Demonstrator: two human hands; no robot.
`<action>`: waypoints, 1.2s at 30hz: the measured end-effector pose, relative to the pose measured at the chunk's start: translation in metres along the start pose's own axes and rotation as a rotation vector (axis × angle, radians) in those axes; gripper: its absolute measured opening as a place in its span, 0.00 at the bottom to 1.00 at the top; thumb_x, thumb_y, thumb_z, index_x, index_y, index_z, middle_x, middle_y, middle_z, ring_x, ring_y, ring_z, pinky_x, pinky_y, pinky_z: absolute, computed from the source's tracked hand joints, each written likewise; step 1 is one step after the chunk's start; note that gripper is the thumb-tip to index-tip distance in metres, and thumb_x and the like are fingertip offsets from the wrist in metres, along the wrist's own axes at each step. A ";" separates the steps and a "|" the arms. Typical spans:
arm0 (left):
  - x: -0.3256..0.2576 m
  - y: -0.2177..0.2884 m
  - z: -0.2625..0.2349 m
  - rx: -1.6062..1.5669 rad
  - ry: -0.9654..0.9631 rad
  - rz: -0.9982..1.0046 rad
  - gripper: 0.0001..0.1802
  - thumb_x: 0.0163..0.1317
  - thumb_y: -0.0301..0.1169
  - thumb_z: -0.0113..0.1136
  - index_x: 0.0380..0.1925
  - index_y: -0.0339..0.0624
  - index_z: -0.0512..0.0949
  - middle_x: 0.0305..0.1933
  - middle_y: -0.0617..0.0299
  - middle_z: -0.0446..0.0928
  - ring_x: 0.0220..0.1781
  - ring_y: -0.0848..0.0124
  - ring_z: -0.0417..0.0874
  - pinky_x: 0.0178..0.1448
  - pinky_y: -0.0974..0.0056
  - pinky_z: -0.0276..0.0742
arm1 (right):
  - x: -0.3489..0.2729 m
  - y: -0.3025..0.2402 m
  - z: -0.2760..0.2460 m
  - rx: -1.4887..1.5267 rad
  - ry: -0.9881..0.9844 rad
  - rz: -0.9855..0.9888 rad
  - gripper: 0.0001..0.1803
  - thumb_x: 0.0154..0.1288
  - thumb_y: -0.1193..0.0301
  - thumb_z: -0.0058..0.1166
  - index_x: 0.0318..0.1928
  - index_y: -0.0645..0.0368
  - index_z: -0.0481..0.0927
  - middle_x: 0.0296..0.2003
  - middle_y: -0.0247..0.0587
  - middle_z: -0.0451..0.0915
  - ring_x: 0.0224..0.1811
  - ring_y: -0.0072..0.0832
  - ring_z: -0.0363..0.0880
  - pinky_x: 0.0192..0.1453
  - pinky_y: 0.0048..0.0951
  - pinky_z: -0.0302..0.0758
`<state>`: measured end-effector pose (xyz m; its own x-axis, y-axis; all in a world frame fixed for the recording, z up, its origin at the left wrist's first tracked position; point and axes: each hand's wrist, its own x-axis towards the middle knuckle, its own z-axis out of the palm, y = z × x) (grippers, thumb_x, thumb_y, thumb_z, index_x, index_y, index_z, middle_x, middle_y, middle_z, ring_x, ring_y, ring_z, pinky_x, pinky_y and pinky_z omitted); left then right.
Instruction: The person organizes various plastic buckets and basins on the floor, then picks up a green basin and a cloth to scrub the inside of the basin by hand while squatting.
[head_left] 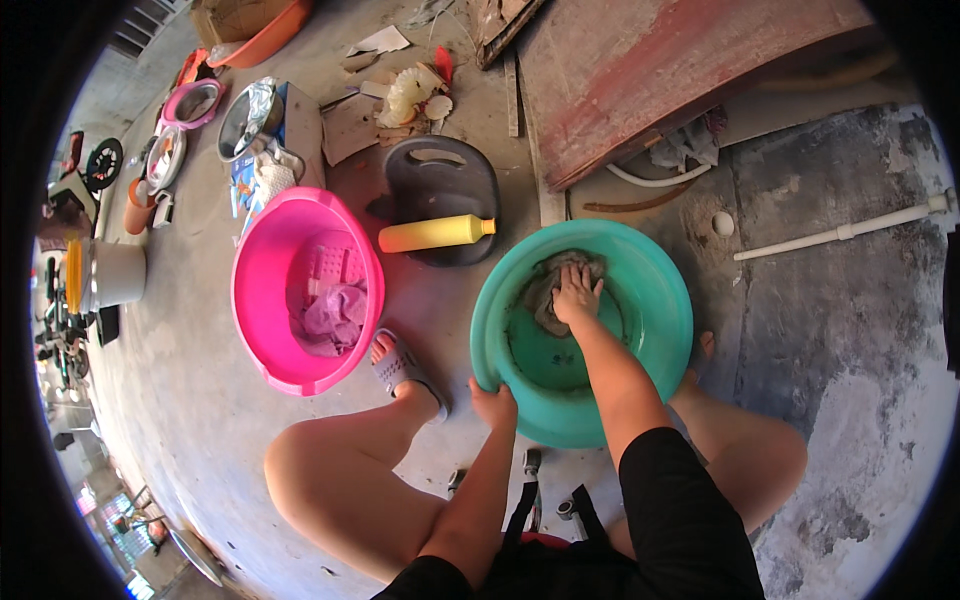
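A green basin [682, 300] stands on the floor between my legs. My left hand [493, 404] is closed around its near left rim. Inside, a wet grey-brown cloth [543, 300] lies against the far part of the bottom. My right hand [577, 294] rests on this cloth with fingers spread and palm down. Left of the green basin is a pink basin [262, 290], which holds a lilac cloth [336, 316] and a pink ridged washboard-like piece [330, 265]. Beyond them a yellow bottle [432, 234] lies on its side across a dark plastic stool [440, 180].
A worn reddish board [660, 80] slants over the far right floor. White pipe [840, 232] runs along the right. Scraps and cardboard [352, 128] lie at the back. A white bucket [118, 273] stands at the left, and my sandalled foot [400, 368] is beside the pink basin.
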<state>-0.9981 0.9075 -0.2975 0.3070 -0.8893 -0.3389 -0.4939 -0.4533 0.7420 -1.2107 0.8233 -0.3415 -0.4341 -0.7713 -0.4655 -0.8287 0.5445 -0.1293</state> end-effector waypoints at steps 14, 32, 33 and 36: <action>0.000 0.005 0.002 0.055 -0.015 0.008 0.20 0.39 0.21 0.56 0.38 0.38 0.67 0.31 0.46 0.75 0.36 0.48 0.77 0.40 0.53 0.70 | -0.085 -0.042 0.074 -0.017 -0.183 -0.525 0.27 0.59 0.67 0.40 0.60 0.60 0.59 0.62 0.44 0.56 0.67 0.36 0.47 0.67 0.49 0.45; -0.001 0.001 -0.003 0.020 0.005 0.021 0.19 0.39 0.22 0.55 0.37 0.36 0.68 0.30 0.46 0.75 0.34 0.49 0.77 0.39 0.53 0.71 | 0.004 -0.042 0.022 0.341 0.323 0.143 0.29 0.60 0.67 0.41 0.63 0.53 0.53 0.63 0.47 0.54 0.66 0.41 0.49 0.66 0.49 0.46; -0.002 0.001 -0.001 0.013 -0.002 0.019 0.19 0.39 0.22 0.55 0.37 0.36 0.68 0.30 0.46 0.75 0.34 0.49 0.77 0.39 0.53 0.71 | 0.010 -0.048 0.023 0.504 0.248 0.198 0.31 0.60 0.67 0.43 0.63 0.53 0.51 0.64 0.48 0.51 0.67 0.42 0.47 0.66 0.50 0.46; -0.003 0.004 0.004 0.043 -0.027 0.014 0.20 0.40 0.22 0.55 0.38 0.36 0.68 0.31 0.45 0.75 0.35 0.49 0.77 0.39 0.53 0.71 | -0.007 -0.049 0.053 0.552 0.220 -0.088 0.34 0.59 0.69 0.44 0.65 0.51 0.48 0.64 0.51 0.47 0.66 0.48 0.46 0.64 0.52 0.49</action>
<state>-1.0042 0.9083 -0.2960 0.2779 -0.8967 -0.3446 -0.5325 -0.4424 0.7216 -1.1484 0.8197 -0.3783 -0.4841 -0.8391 -0.2479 -0.5845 0.5210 -0.6220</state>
